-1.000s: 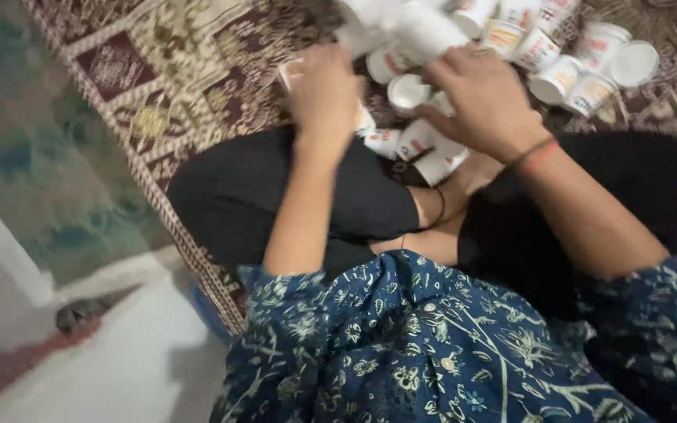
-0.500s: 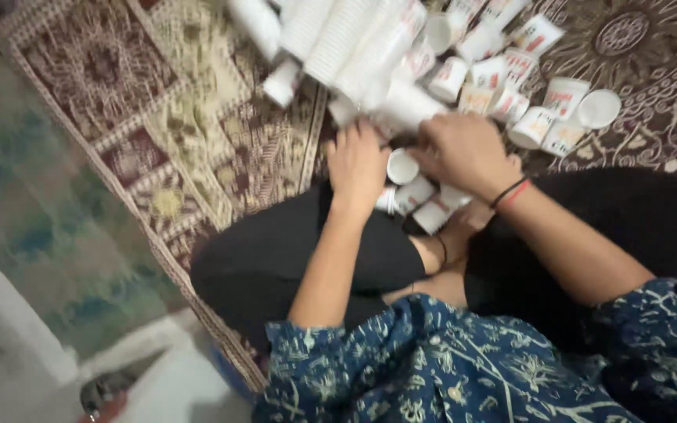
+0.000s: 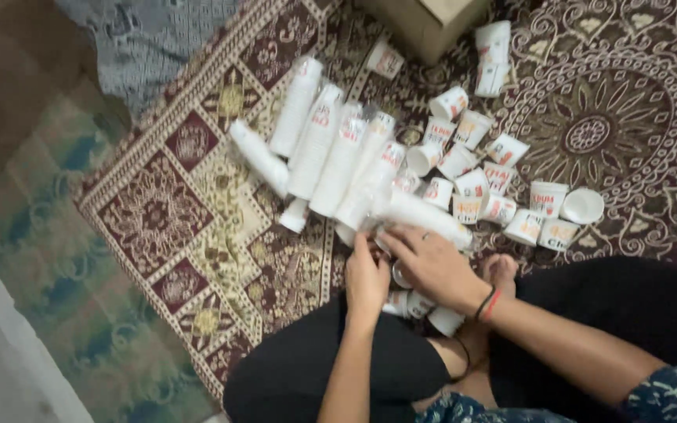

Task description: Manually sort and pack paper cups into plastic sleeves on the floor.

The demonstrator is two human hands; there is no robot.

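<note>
The left hand (image 3: 366, 278) lies back-up with its fingers curled together over the near end of a sleeve of stacked paper cups (image 3: 421, 219); the fingertips are tucked under, so how tightly they pinch cannot be told. The right hand (image 3: 432, 266) rests beside it, fingers spread apart and laid flat across the same sleeve, pressing down on it rather than closed around it. A red-and-black band sits on that wrist.

The sleeve lies on its side on the patterned rug (image 3: 190, 211), just beyond the person's crossed legs, its long axis running roughly left to right, with the far end pointing toward the rug's right side.

Just beyond it, several more long white cup stacks (image 3: 331, 145) lie side by side, their long axes running away from the person toward the rug's far edge; one shorter stack (image 3: 258, 157) lies slanted at their left. To the right, loose single cups (image 3: 472, 188) with red print are scattered, some upright, some tipped over, crowding right up against the sleeve's far end. A few more cups (image 3: 421, 309) sit under the hands against the bare foot (image 3: 501, 270). A cardboard box (image 3: 425, 23) stands at the rug's far edge, with two stacked cups (image 3: 494, 55) beside it.
</note>
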